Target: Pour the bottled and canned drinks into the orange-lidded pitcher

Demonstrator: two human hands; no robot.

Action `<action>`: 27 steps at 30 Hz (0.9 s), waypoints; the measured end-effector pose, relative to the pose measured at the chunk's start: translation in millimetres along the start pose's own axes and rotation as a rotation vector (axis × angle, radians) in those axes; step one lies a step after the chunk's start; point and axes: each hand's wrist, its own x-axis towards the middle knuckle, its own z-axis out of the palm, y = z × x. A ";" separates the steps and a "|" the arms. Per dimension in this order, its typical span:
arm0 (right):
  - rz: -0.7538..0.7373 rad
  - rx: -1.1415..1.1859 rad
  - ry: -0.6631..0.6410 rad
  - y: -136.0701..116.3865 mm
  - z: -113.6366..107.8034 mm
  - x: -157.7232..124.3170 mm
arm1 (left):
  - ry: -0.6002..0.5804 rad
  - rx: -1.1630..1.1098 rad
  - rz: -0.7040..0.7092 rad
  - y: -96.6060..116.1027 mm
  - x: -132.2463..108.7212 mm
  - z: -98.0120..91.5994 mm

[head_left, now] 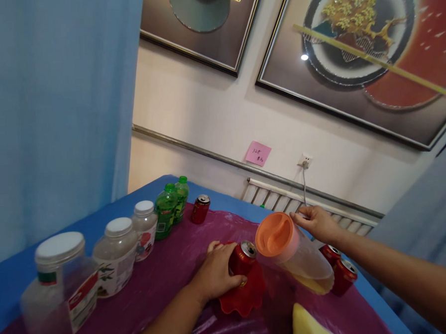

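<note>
Left hand (pixel 217 274) is wrapped round the upright red can (pixel 242 259); right hand (pixel 316 223) grips the pitcher (pixel 293 253), tipped lid-first toward that can.

The table carries 4 red cans: 1 at the far edge (pixel 200 208), 1 under a hand (pixel 242 258) and 2 at the right (pixel 342 270). There are 2 green bottles (pixel 171 209), 3 clear white-lidded jars (pixel 115 255), 1 orange-lidded pitcher (pixel 290 250), 1 red dish (pixel 244 295). 2 framed pictures (pixel 370 54) hang on the wall.

Can (pixel 243 258) left of pitcher (pixel 292 250)
</note>
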 end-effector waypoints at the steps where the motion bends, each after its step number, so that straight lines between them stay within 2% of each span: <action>1: -0.003 -0.003 0.003 0.8 0.4 0.2 | 0.001 0.001 0.000 0.1 0.0 0.0; 27: 0.000 0.003 -0.016 5.7 2.0 1.8 | -0.004 0.010 -0.002 1.9 0.7 -0.1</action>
